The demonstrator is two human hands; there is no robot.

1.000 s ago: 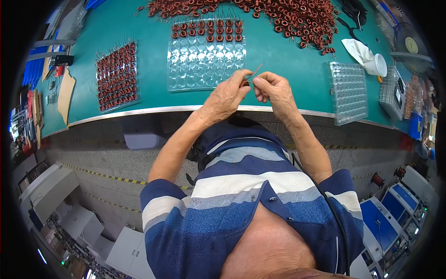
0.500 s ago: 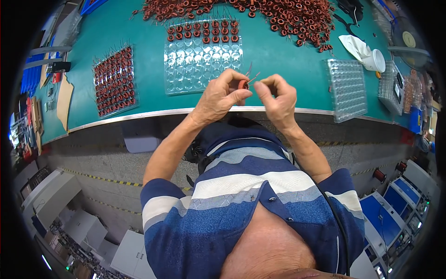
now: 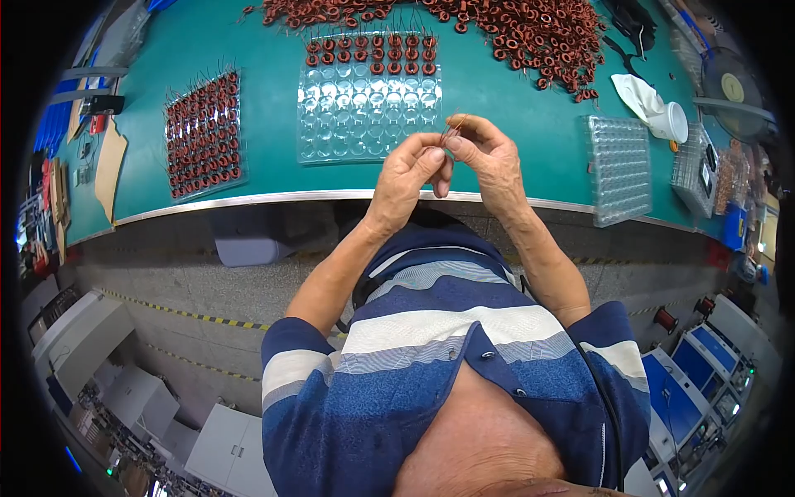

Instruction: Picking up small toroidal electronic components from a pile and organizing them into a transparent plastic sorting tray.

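Over the front edge of the green table (image 3: 273,170), my left hand (image 3: 406,176) pinches a small copper-wound ring coil, now almost wholly hidden by the fingers. Its thin wire leads (image 3: 452,129) poke up between both hands. My right hand (image 3: 495,167) is closed, thumb against forefinger, on these leads. Just beyond the hands lies a clear plastic tray (image 3: 319,142) with round pockets; its far rows hold several coils (image 3: 403,55) with leads pointing up.
A tray (image 3: 243,161) filled with coils lies at the left. A large heap of loose coils (image 3: 542,41) covers the far side. To the right are a clear pocketed tray (image 3: 619,178) overhanging the table edge, a white cup (image 3: 675,124) and a clear box (image 3: 694,170).
My right hand has come left against my left hand and closed on the coil's leads. The coil, visible before, is now mostly covered by fingers.
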